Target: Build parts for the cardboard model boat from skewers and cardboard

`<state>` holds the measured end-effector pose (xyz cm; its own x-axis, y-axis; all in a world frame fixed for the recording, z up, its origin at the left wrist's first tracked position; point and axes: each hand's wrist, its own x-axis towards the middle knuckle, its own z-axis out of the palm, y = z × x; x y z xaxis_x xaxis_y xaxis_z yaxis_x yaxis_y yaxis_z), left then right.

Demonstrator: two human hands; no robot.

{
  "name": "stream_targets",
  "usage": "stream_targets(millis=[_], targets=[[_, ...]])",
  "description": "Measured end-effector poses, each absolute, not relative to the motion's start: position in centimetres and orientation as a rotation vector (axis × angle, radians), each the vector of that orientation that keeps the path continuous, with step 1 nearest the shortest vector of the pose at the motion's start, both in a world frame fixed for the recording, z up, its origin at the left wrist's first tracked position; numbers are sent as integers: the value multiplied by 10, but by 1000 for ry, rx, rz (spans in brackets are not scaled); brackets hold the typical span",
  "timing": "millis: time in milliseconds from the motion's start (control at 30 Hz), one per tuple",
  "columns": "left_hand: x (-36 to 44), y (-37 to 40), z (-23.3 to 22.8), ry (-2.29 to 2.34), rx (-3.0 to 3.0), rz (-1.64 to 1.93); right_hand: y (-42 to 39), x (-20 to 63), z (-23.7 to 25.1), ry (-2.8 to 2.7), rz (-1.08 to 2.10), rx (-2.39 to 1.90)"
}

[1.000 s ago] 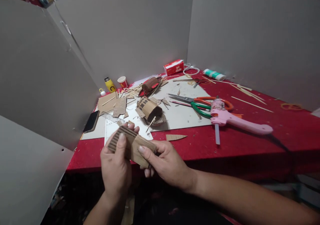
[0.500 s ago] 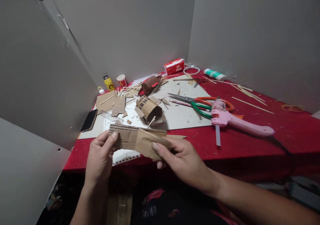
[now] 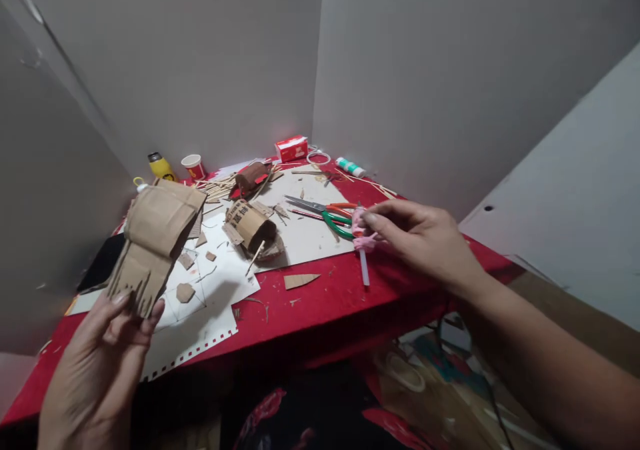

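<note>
My left hand [image 3: 103,353] pinches the lower end of a folded piece of brown cardboard [image 3: 163,227], lifted above the left side of the table and tilted. Torn slits run along its lower edge. At the right, my right hand [image 3: 430,247] has its thumb and fingers closed on the pink hot glue gun [image 3: 361,243]; the hand hides most of the gun's handle. A clear glue stick [image 3: 365,269] juts from it toward the table's front edge. Beside the gun lie scissors [image 3: 336,222] with green and orange handles.
A rolled cardboard model [image 3: 253,225] stands mid-table, with a brown cylinder model [image 3: 251,178] behind. White paper [image 3: 210,317], a pointed cardboard scrap [image 3: 301,281], wooden sticks, a yellow bottle [image 3: 161,167], a paper cup [image 3: 193,167] and a red tissue pack [image 3: 291,149] lie around. Grey panels enclose the table.
My right hand has let go of the cardboard and moved right onto the glue gun. My left hand has carried the cardboard left and turned it upright. The view has swung right.
</note>
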<state>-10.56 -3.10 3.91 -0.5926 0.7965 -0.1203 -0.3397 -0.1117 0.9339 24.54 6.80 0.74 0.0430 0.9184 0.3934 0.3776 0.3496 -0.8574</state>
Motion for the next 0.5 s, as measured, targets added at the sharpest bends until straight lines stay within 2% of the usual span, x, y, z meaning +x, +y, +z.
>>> stream_targets(millis=[67, 200, 500], targets=[[-103, -22, 46, 1280, 416, 1854, 75, 254, 2, -1656, 646, -1245], [-102, 2, 61, 1200, 562, 1768, 83, 249, 2, -1925, 463, -1248], [-110, 68, 89, 1098, 764, 1653, 116, 216, 42, -2219, 354, -1185]])
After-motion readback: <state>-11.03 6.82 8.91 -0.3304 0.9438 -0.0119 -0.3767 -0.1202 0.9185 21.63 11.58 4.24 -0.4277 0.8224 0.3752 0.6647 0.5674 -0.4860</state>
